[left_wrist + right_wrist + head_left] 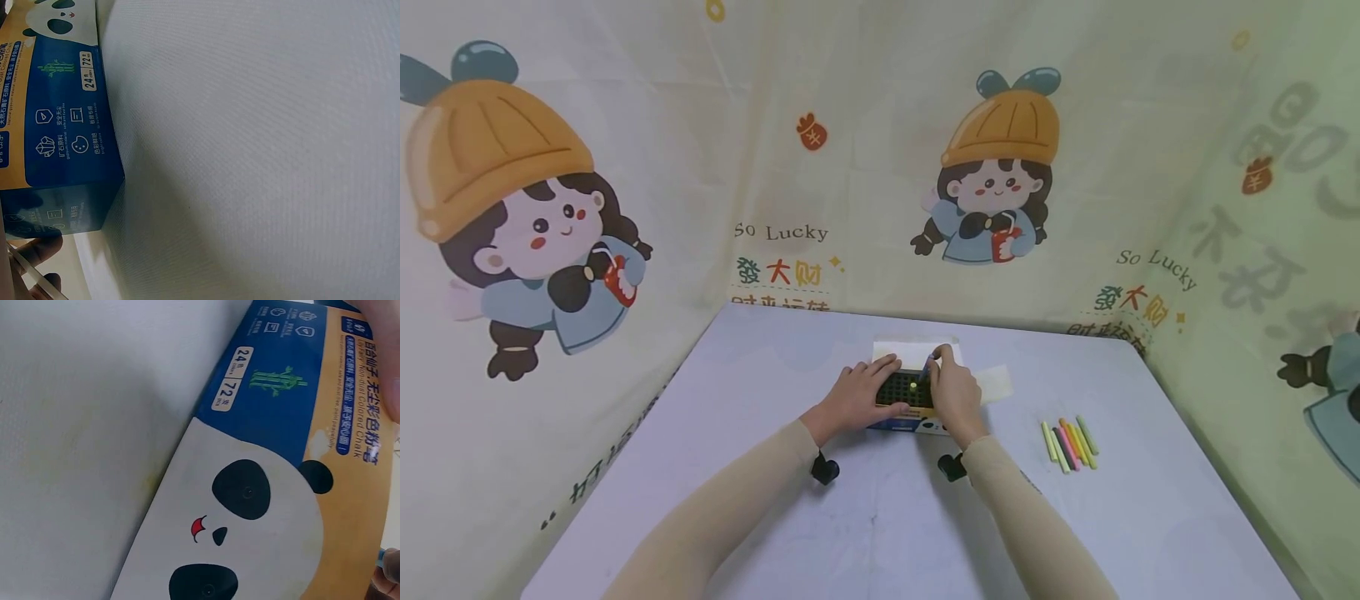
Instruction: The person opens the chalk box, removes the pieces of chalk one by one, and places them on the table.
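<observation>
A chalk box (904, 424) with a panda on its blue, white and orange side stands on the table. Its top shows a black insert (892, 388) full of round holes, with a yellow-green chalk stick (913, 387) standing in one. My left hand (855, 397) holds the box at its left end, thumb along the near edge and fingers towards the far side. Over the right part of the insert, my right hand (957, 393) pinches a blue chalk stick (927, 365), tilted; whether its lower end sits in a hole is hidden.
Several loose chalk sticks (1080, 438) in yellow, green, orange, pink and dark tones lie side by side to the right. White box flaps (997, 384) spread behind and right of the box. A printed cloth (865, 192) hangs behind the table.
</observation>
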Tool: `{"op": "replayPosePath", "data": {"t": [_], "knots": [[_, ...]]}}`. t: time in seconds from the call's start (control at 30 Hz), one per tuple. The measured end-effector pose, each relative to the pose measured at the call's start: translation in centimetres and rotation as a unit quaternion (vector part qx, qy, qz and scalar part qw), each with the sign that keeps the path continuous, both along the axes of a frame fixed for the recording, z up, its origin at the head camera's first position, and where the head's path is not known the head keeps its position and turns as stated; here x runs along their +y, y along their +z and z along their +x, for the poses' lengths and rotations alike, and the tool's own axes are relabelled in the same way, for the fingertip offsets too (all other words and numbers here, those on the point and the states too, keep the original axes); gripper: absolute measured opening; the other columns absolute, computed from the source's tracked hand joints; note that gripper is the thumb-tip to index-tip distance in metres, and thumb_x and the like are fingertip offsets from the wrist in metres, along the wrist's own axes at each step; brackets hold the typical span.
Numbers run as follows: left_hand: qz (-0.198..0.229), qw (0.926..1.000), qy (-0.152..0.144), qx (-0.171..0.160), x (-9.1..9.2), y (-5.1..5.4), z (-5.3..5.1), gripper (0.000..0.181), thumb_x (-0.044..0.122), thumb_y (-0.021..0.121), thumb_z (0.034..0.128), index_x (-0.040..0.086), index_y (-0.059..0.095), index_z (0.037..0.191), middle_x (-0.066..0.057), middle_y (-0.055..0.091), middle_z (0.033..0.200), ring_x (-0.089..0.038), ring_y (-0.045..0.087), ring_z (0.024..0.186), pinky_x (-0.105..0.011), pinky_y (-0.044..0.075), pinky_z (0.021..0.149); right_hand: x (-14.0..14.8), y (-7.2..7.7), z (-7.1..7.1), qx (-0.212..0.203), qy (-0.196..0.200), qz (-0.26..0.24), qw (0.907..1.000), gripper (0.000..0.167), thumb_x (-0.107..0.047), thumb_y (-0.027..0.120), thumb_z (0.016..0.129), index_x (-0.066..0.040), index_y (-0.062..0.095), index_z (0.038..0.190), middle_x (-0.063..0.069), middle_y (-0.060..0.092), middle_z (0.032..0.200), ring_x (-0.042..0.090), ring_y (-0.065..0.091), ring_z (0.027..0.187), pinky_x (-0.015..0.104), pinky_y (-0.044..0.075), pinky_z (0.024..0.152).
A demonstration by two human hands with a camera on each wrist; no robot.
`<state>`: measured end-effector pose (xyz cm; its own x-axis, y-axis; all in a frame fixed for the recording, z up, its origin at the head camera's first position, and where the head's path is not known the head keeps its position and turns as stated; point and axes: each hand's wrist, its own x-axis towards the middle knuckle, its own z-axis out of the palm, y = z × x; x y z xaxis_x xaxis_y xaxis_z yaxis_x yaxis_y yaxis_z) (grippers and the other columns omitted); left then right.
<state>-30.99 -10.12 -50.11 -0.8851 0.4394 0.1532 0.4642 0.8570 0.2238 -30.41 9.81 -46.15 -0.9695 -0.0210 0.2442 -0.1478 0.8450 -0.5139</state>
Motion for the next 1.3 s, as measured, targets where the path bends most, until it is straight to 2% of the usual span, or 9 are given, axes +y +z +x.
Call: {"op": "replayPosePath", "data": {"t": [0.23,0.33,0.47,0.57,0.73,0.9,0.97,1.17,1.3], "knots": [[-0.004,1.0000,0.002,0.002,0.1,0.2,0.1,0.089,0.076,0.049,0.0954,0.023,0.030,0.165,0.002,0.027,0.171,-0.035,0.051,0.134,-0.056,0.043,0.102,0.2,0.3,-0.1,0.009,-0.002,-0.021,0.9997,0.023,-0.032,0.047,0.112,-0.015,0.054,0.126,0.006,0.060,0.063,0.019,0.051,0.050,0.031,0.034,0.046],[-0.008,1.0000,0.002,0.005,0.1,0.3,0.1,0.089,0.076,0.048,0.0957,0.024,0.030,0.165,0.003,0.028,0.171,-0.034,0.052,0.135,-0.055,0.043,0.102,0.3,0.6,0.0,0.023,-0.001,-0.031,0.9992,0.021,-0.030,0.049,0.111,-0.014,0.055,0.123,0.008,0.066,0.070,0.020,0.052,0.051,0.032,0.035,0.046],[-0.010,0.9999,0.003,0.005,0.1,0.3,0.1,0.089,0.077,0.048,0.0957,0.024,0.030,0.165,0.003,0.028,0.171,-0.034,0.051,0.136,-0.056,0.043,0.102,0.6,0.8,-0.1,0.048,-0.005,-0.041,0.9980,0.022,-0.028,0.051,0.110,-0.009,0.056,0.121,0.010,0.074,0.091,0.020,0.059,0.059,0.034,0.040,0.049],[-0.012,0.9999,0.004,0.002,0.1,0.2,0.0,0.090,0.078,0.046,0.0954,0.024,0.028,0.166,0.003,0.026,0.172,-0.034,0.050,0.137,-0.056,0.043,0.103,0.9,1.0,-0.2,0.064,-0.007,-0.049,0.9967,0.025,-0.027,0.050,0.111,-0.006,0.056,0.122,0.013,0.075,0.102,0.023,0.064,0.064,0.035,0.044,0.051],[-0.009,1.0000,0.003,-0.001,0.1,0.1,-0.1,0.091,0.078,0.047,0.0949,0.024,0.028,0.166,0.003,0.025,0.172,-0.034,0.049,0.138,-0.056,0.042,0.104,1.9,1.6,-0.2,0.078,0.000,-0.073,0.9943,0.028,-0.025,0.047,0.112,-0.003,0.055,0.128,0.017,0.074,0.111,0.028,0.071,0.074,0.038,0.052,0.056],[-0.005,1.0000,-0.001,-0.007,0.0,0.0,-0.1,0.091,0.078,0.047,0.0952,0.024,0.026,0.166,0.003,0.023,0.173,-0.036,0.048,0.139,-0.058,0.040,0.105,3.4,2.1,-0.1,0.081,-0.007,-0.095,0.9921,0.032,-0.023,0.047,0.112,-0.002,0.054,0.134,0.020,0.070,0.119,0.033,0.072,0.093,0.047,0.058,0.072],[-0.011,0.9999,-0.002,-0.010,0.0,0.0,-0.1,0.092,0.079,0.045,0.0952,0.025,0.024,0.167,0.003,0.022,0.173,-0.035,0.047,0.140,-0.057,0.040,0.106,4.1,2.2,-0.1,0.083,-0.015,-0.096,0.9918,0.032,-0.023,0.047,0.112,-0.002,0.054,0.135,0.021,0.069,0.121,0.034,0.072,0.098,0.048,0.058,0.076],[-0.012,0.9999,0.001,-0.013,-0.2,0.2,0.1,0.093,0.079,0.045,0.0948,0.025,0.023,0.167,0.003,0.021,0.173,-0.035,0.047,0.141,-0.058,0.040,0.107,6.1,2.3,-0.3,0.087,-0.034,-0.087,0.9919,0.032,-0.024,0.048,0.111,-0.003,0.058,0.133,0.019,0.070,0.118,0.033,0.070,0.094,0.048,0.056,0.073],[-0.011,0.9999,-0.001,-0.007,-0.2,0.1,0.0,0.093,0.080,0.044,0.0945,0.024,0.025,0.167,0.003,0.022,0.173,-0.036,0.048,0.140,-0.058,0.040,0.107,7.3,2.1,-0.2,0.076,-0.053,-0.081,0.9924,0.032,-0.024,0.048,0.111,-0.003,0.060,0.131,0.020,0.071,0.117,0.035,0.069,0.099,0.050,0.055,0.077]]}}
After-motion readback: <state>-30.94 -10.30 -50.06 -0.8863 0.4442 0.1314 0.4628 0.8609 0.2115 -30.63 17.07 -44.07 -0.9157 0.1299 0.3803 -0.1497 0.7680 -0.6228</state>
